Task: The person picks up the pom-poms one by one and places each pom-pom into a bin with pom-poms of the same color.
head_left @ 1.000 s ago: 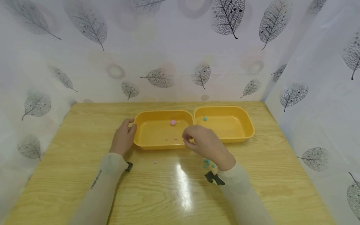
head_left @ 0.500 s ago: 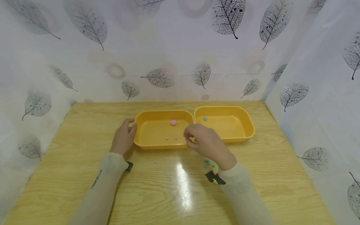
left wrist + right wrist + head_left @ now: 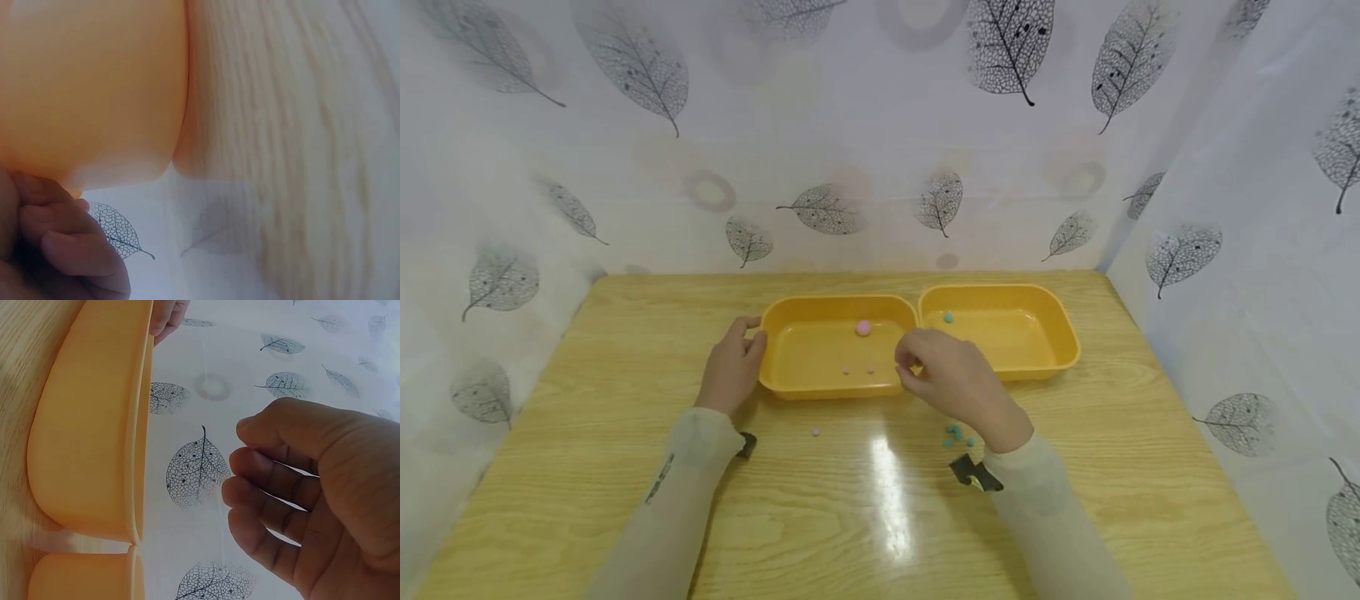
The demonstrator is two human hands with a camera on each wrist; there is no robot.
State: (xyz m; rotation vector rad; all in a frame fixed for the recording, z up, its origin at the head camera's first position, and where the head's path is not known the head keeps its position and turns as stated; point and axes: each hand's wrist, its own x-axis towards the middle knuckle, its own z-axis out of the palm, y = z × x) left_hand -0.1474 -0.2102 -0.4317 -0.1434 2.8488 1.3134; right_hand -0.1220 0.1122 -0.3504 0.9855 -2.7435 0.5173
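A yellow plastic tray (image 3: pixel 812 350) sits in the middle of the table, with a pink ball (image 3: pixel 863 328) and two tiny pink beads (image 3: pixel 871 370) inside. My left hand (image 3: pixel 732 364) holds its left end, the fingers curled by the outer wall in the left wrist view. Above the tray's right end hovers my right hand (image 3: pixel 958 383), its fingers loosely bent. In the right wrist view, a gap shows between thumb and fingertips, and nothing is seen in it. Several small turquoise beads (image 3: pixel 955 432) lie on the table below that wrist.
A second yellow tray (image 3: pixel 1060 358) adjoins the first on the right, with a turquoise ball (image 3: pixel 948 317) in it. One pink bead (image 3: pixel 816 432) lies on the wooden table (image 3: pixel 820 517) in front. A leaf-patterned curtain (image 3: pixel 865 125) encloses the back and sides.
My right hand has drifted slightly to the right over the tray. The left hand, trays and beads have stayed in place.
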